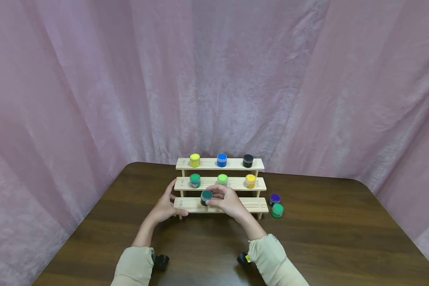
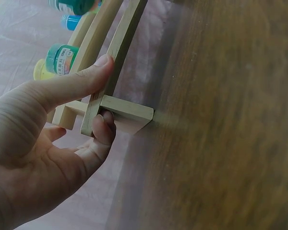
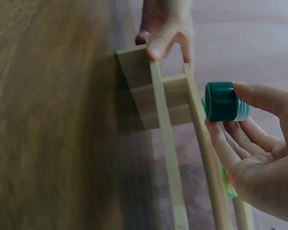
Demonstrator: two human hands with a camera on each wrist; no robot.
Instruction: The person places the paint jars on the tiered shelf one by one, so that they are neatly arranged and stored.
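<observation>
A three-tier wooden display stand (image 1: 256, 205) stands on the table. My left hand (image 1: 163, 208) grips the left end of its lowest shelf, thumb on the front edge and fingertips curled beneath, as the left wrist view shows. Between thumb and fingers, my right hand (image 1: 229, 201) pinches a dark green paint jar (image 3: 222, 102) over the left half of that shelf. Whether the jar touches the wood I cannot tell. The middle shelf bears a green jar (image 1: 195, 181), a light green jar (image 1: 222, 179), partly hidden by the right hand, and a yellow-orange jar (image 1: 250, 181).
Along the top shelf are a yellow jar (image 1: 194, 160), a blue jar (image 1: 221, 160) and a black jar (image 1: 248, 161). Right of the stand, a purple jar (image 1: 274, 199) and another green jar (image 1: 277, 211) sit on the brown table (image 1: 329, 222). Behind hangs a pink curtain (image 1: 214, 79).
</observation>
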